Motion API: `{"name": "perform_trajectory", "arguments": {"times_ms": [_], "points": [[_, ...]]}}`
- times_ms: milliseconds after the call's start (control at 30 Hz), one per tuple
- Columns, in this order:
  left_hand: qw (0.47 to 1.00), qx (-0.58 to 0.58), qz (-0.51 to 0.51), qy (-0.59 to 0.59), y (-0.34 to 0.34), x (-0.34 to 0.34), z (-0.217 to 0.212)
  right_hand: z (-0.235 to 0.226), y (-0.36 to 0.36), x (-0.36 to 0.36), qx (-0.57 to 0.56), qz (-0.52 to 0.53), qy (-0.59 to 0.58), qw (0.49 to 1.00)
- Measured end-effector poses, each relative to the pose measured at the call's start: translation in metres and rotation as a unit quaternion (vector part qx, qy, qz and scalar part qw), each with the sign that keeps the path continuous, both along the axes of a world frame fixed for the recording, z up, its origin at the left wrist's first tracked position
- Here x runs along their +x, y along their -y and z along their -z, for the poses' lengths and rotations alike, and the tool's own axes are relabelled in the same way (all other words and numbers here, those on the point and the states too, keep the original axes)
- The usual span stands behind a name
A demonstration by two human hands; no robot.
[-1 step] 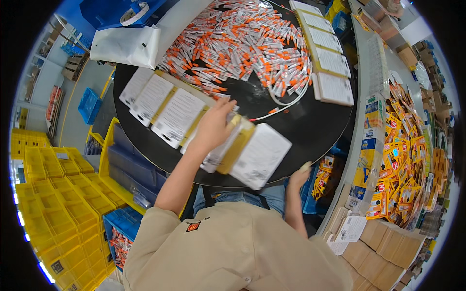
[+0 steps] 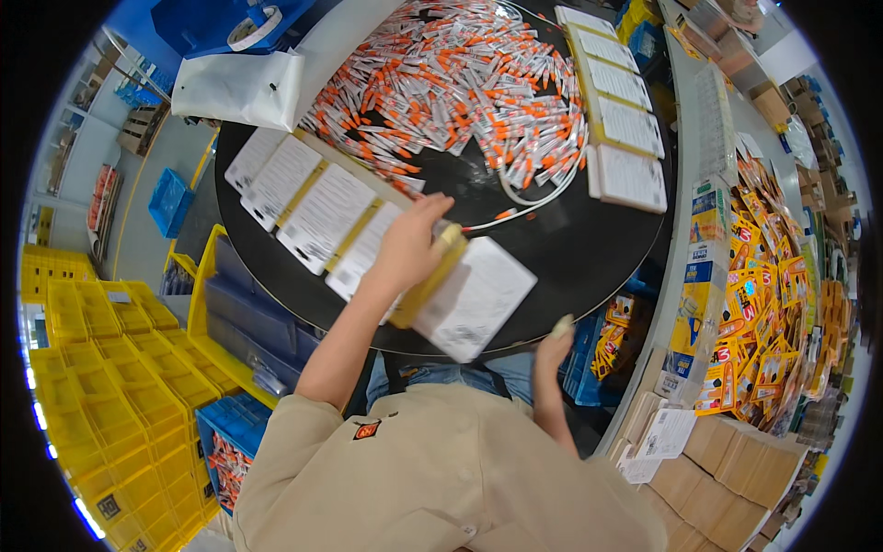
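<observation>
A row of white printed cards point(image 2: 322, 219) in stacks, with yellowish strips between them, lies slantwise across the near left of the round black table point(image 2: 589, 253). My left hand point(image 2: 411, 247) is closed over the row's right part, fingers at its far edge and a yellowish cover on one digit. The end card stack point(image 2: 478, 294) sticks out to the right of that hand. By the table's near right edge, my right hand point(image 2: 554, 345) holds nothing that I can see; one digit, in a pale cover, is stretched out, the others partly hidden.
Many small white tubes with orange caps point(image 2: 441, 92) are heaped at the far side. A white cable point(image 2: 543, 198) curves beside them. Another card row point(image 2: 630, 129) lies at the far right. Yellow crates point(image 2: 120, 368) stand left, and orange-yellow packages point(image 2: 759, 313) cover the right bench.
The near card row has slid slightly left under my left hand. My right hand has shifted a little left and toward me. The heap's near edge and the cable have moved slightly.
</observation>
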State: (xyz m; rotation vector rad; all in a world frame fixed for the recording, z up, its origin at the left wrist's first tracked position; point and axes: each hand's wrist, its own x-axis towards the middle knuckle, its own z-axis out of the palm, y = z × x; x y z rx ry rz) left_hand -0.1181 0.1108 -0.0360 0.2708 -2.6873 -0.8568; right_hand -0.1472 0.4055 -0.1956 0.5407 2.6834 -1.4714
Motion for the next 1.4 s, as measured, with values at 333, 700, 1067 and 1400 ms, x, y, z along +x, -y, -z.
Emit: {"name": "perform_trajectory", "arguments": {"times_ms": [333,700,1067,1400], "points": [[0.992,0.104,-0.033,-0.061,0.043,-0.031,0.048,-0.055,-0.030,-0.113,0.198,-0.066,-0.330,0.920],[0.951,-0.089,-0.190,0.226,0.232,-0.294,0.068,0.020,-0.031,-0.099,0.044,0.046,-0.064,0.996],[0.969,-0.119,-0.029,0.214,0.153,-0.398,0.079,-0.026,0.038,0.008,-0.069,0.110,0.132,0.983],[0.977,-0.073,0.086,0.181,0.096,-0.233,0.064,-0.122,0.023,-0.040,0.318,-0.539,-0.151,0.765]]}}
